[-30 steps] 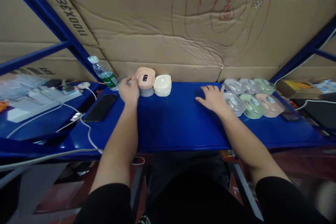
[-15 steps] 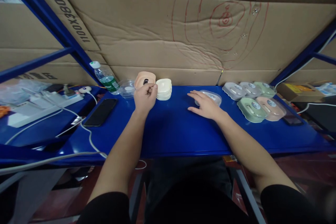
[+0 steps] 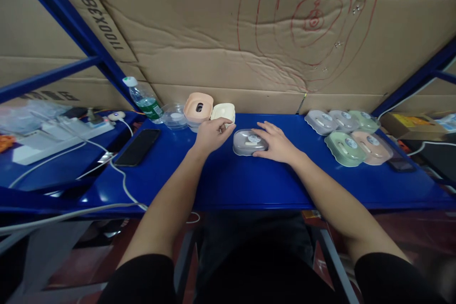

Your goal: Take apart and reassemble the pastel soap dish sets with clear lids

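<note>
My right hand grips the right end of a grey box with a clear lid, thumb at the front and fingers behind. The box lies flat on the blue table and bears a round sticker. My left hand is closed, thumb and fingers together, up by the box's left end. What its fingertips hold, if anything, is too small to make out. Just behind this hand stand a stack of cream trays and a stack of peach slotted trays, both partly covered by it.
Clear lids, a water bottle and a black phone are on the left. Several lidded boxes in grey, green and peach sit on the right. White cables cross the left edge. Cardboard walls the back.
My left hand has moved right, from before the peach stack to before the cream one. The lidded box has shifted left and forward from under my right hand, which now grips its end.
</note>
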`<action>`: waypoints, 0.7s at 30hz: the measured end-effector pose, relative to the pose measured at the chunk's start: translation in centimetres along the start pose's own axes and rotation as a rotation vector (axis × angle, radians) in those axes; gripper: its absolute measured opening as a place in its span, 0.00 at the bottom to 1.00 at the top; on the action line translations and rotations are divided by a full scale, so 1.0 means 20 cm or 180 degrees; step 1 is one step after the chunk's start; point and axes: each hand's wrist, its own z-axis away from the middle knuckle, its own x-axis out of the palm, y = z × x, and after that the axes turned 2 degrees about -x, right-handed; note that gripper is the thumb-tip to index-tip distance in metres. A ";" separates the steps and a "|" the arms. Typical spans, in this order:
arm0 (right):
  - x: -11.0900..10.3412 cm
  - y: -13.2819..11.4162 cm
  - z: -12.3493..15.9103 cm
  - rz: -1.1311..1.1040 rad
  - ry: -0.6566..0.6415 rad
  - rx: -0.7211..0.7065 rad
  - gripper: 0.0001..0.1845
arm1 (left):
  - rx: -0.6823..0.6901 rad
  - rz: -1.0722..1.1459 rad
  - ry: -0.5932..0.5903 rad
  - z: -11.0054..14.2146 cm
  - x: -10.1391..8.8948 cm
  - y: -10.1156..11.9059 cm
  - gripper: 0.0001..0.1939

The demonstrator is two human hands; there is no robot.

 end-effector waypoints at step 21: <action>0.02 -0.02 -0.01 -0.1643 0.1638 0.0870 0.40 | 0.0436 0.0088 0.0172 0.03 0.07 0.09 0.16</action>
